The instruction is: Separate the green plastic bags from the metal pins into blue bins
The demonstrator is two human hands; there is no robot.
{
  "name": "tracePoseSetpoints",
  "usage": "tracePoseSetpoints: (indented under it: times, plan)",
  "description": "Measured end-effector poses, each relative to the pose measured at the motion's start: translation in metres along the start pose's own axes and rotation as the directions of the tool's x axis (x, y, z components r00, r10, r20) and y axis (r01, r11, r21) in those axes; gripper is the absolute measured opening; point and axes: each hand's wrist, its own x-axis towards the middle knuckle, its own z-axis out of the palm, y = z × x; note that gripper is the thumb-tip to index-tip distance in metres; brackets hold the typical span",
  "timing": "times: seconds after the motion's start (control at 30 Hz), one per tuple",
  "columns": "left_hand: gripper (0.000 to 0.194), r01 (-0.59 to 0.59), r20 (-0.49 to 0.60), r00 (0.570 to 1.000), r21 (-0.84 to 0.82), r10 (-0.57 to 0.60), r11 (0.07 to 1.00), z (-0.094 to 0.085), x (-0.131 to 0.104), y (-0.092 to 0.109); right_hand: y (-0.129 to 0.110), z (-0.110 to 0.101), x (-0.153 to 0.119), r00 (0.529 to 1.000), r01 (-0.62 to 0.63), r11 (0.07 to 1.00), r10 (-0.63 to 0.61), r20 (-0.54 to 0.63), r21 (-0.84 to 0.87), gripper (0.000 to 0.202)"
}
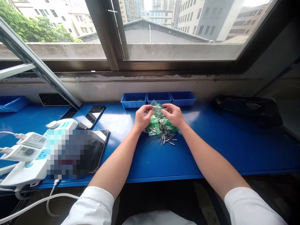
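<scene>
Between my two hands is a small clear green plastic bag [157, 106], raised above the table. My left hand [143, 117] pinches its left edge between thumb and fingers. On the other side, my right hand [173, 114] grips the right edge in the same way. Beneath them lies a pile of more green plastic bags [154, 127], partly hidden by my hands. Loose metal pins that look like blind rivets [167, 137] spill from the pile toward me, and several others lie among the bags.
Behind the pile stand three joined blue bins [159, 97]. A phone [92, 116], a tablet [99, 147] and a white power strip [35, 159] with plugged-in chargers are on the left. A black bag-like object [248, 109] rests at the right rear. The blue table [159, 165] ends in front of me.
</scene>
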Motion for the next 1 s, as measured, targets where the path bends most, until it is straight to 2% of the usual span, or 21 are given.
tracePoseSetpoints:
  times: [0.2,0.37,0.53,0.63,0.7,0.8,0.9,1.0]
  plan:
    - [0.036,0.013,-0.183,0.983,0.151,0.015,0.989,-0.019,0.021,-0.024,-0.001,-0.005,-0.001,0.997,0.072,0.969,-0.073,0.001,-0.235,0.027]
    - [0.049,0.097,-0.257,0.966,0.229,-0.035,0.969,-0.034,0.033,-0.041,0.004,-0.004,-0.002,0.987,0.161,0.914,-0.142,0.078,-0.372,0.025]
    - [0.070,0.203,-0.155,0.975,0.339,-0.159,0.918,-0.032,0.034,-0.044,0.009,-0.005,-0.002,0.976,0.214,0.861,-0.172,0.132,-0.461,0.024]
    - [0.083,0.230,-0.152,0.972,0.433,-0.180,0.872,-0.028,0.032,-0.041,0.011,-0.006,-0.001,0.973,0.227,0.851,-0.175,0.151,-0.474,0.025]
    - [0.077,0.206,-0.178,0.974,0.465,-0.138,0.861,-0.026,0.030,-0.038,0.013,-0.007,-0.001,0.971,0.235,0.848,-0.180,0.159,-0.475,0.025]
    - [0.052,0.160,-0.177,0.981,0.496,-0.081,0.854,-0.024,0.027,-0.034,0.015,-0.009,0.001,0.972,0.229,0.844,-0.172,0.158,-0.485,0.026]
    - [0.029,0.120,-0.137,0.989,0.513,-0.057,0.850,-0.023,0.024,-0.032,0.018,-0.012,0.003,0.977,0.211,0.840,-0.166,0.134,-0.499,0.024]
    - [0.021,0.066,-0.071,0.997,0.489,-0.035,0.870,-0.025,0.019,-0.029,0.022,-0.017,0.006,0.983,0.181,0.843,-0.169,0.069,-0.506,0.022]
